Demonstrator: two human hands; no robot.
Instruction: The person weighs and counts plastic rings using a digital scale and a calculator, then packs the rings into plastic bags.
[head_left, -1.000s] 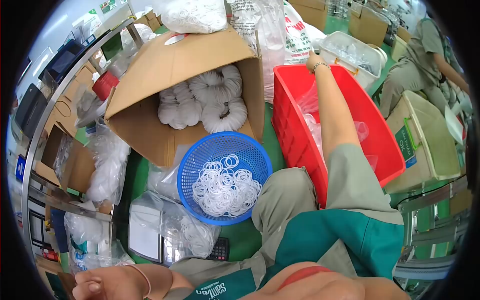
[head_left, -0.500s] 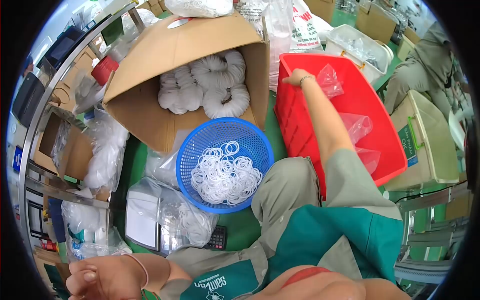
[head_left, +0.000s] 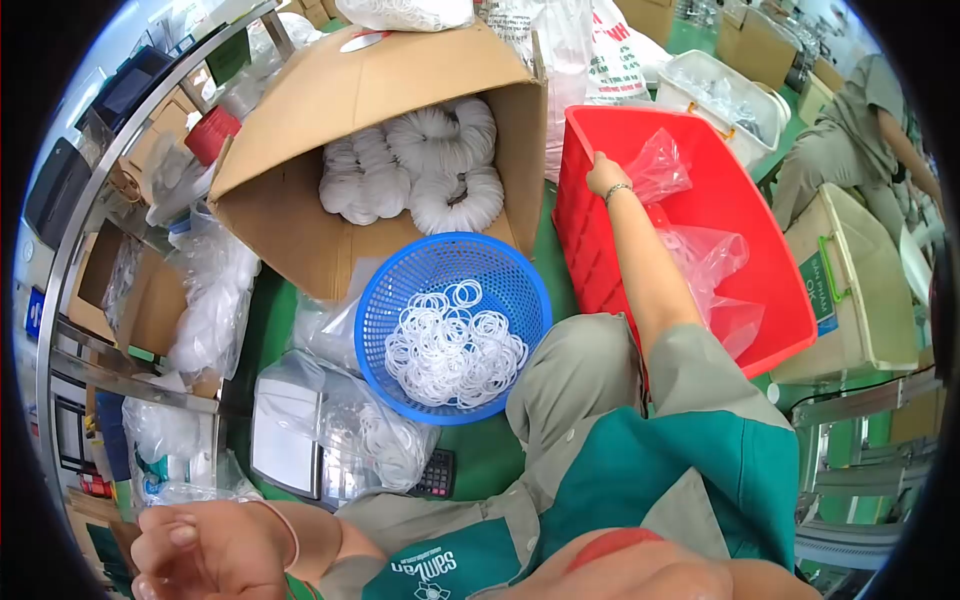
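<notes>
My right hand (head_left: 608,175) reaches over the red bin (head_left: 778,270) at its left wall. Its fingers are curled closed beside a clear plastic bag (head_left: 660,168); what they grip, if anything, is hidden. More clear plastic bags (head_left: 712,258) lie inside that bin. At the lower left, my left hand (head_left: 205,550) is raised with curled fingers and no object visible in it; the frame edge cuts it off. Between my arms stands a blue basket (head_left: 372,300) holding a heap of white rings (head_left: 450,350).
A cardboard box (head_left: 370,85) on its side holds bundled white rings (head_left: 455,200). Left of my knee lie a bagged pile of rings (head_left: 395,440), a white scale (head_left: 285,430) and a calculator (head_left: 436,474). A metal rack (head_left: 75,240) borders the left; a co-worker (head_left: 850,140) sits at right.
My right hand has shifted slightly right along the red bin's wall, and its fingers have curled in. My left hand has turned slightly and stays at the lower left.
</notes>
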